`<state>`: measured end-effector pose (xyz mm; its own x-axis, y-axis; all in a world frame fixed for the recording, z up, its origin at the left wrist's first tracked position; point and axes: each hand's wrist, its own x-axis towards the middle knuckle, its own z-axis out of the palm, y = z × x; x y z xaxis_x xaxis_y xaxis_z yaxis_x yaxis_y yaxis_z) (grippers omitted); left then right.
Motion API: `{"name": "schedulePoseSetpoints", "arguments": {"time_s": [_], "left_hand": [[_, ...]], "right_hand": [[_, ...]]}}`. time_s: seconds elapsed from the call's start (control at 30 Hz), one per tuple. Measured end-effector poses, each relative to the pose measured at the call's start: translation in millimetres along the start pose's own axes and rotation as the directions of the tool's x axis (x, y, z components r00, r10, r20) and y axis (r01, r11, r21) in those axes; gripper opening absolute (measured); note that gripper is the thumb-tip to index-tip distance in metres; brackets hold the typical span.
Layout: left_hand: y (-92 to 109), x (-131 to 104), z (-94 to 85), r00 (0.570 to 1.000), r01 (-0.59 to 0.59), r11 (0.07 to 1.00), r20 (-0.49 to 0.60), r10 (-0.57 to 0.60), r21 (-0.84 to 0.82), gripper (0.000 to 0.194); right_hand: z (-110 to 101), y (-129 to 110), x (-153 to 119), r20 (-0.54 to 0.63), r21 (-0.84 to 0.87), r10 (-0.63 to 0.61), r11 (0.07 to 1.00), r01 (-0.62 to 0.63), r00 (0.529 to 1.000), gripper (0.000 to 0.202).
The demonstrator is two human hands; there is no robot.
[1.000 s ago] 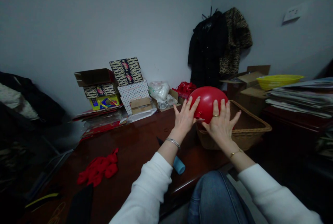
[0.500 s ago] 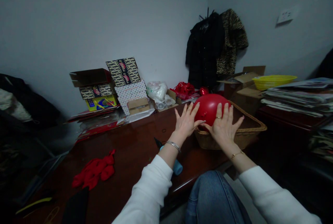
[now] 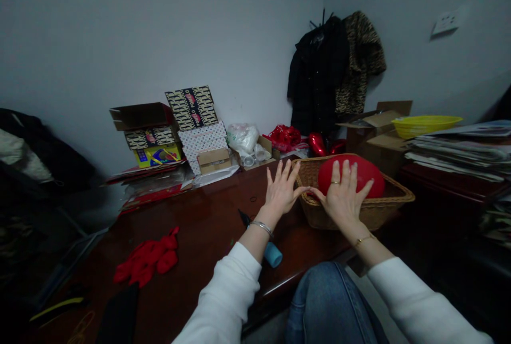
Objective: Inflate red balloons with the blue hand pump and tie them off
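Note:
A round red balloon (image 3: 369,173) lies inside a brown wicker basket (image 3: 399,203) at the right of the table. In front of the balloon, my right hand (image 3: 343,195) is spread, palm forward, with a ring on one finger; whether it touches the balloon I cannot tell. My left hand (image 3: 281,189) is open beside the basket's left corner, fingers apart and holding nothing. The two thumbs nearly meet at the tips. Beneath my left forearm a light blue cylinder-shaped tool (image 3: 273,254) with a dark tip lies partly hidden.
Deflated red balloons (image 3: 149,259) lie at the left of the dark wooden table (image 3: 207,243), near a black flat object (image 3: 117,312) and a yellow-and-black tool (image 3: 58,309). Patterned boxes (image 3: 202,144) stand along the wall. Stacked papers (image 3: 455,155) and a yellow basket (image 3: 425,125) are at the right.
The red balloon has moved right and down, from between both hands into the basket. My hands stay spread in nearly the same place. A shiny red balloon behind shows more.

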<state>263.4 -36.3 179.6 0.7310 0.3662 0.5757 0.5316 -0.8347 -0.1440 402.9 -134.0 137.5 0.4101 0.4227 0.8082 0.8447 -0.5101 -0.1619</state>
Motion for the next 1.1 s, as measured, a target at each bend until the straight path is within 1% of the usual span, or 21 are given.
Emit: {"name": "schedulePoseSetpoints", "arguments": {"time_s": [0.17,0.3,0.43,0.6,0.8,0.93,1.1], "left_hand": [[-6,-7,0.8,1.0,0.025,1.0,0.008,-0.025,0.01,0.071],[-12,-14,-0.4,0.999,0.04,0.999,-0.001,-0.04,0.003,0.072],[-22,-24,-2.2,0.998,0.067,0.998,-0.003,-0.067,0.001,0.071],[-41,-45,-4.1,0.993,0.122,0.993,-0.007,-0.122,0.003,0.071],[-72,-83,-3.6,0.973,0.229,0.972,0.003,-0.23,0.043,0.072],[-95,-118,-2.6,0.954,0.295,0.953,0.036,-0.298,0.063,0.072],[-124,-164,-1.8,0.914,0.391,0.914,0.07,-0.399,0.108,0.072]], "right_hand": [[1,-6,-1,-0.011,-0.001,-0.004,1.0,0.004,1.0,0.08],[1,-16,-1,-0.013,0.005,-0.027,1.0,0.027,1.0,0.079],[0,-33,0,-0.023,0.042,-0.053,0.998,0.054,0.998,0.078],[1,-62,-4,-0.045,0.11,-0.113,0.987,0.117,0.993,0.077],[8,-103,-19,-0.023,0.199,-0.196,0.96,0.197,0.98,0.073],[15,-134,-36,0.004,0.277,-0.28,0.923,0.268,0.96,0.073],[25,-175,-65,0.048,0.37,-0.376,0.867,0.333,0.925,0.07]]}}
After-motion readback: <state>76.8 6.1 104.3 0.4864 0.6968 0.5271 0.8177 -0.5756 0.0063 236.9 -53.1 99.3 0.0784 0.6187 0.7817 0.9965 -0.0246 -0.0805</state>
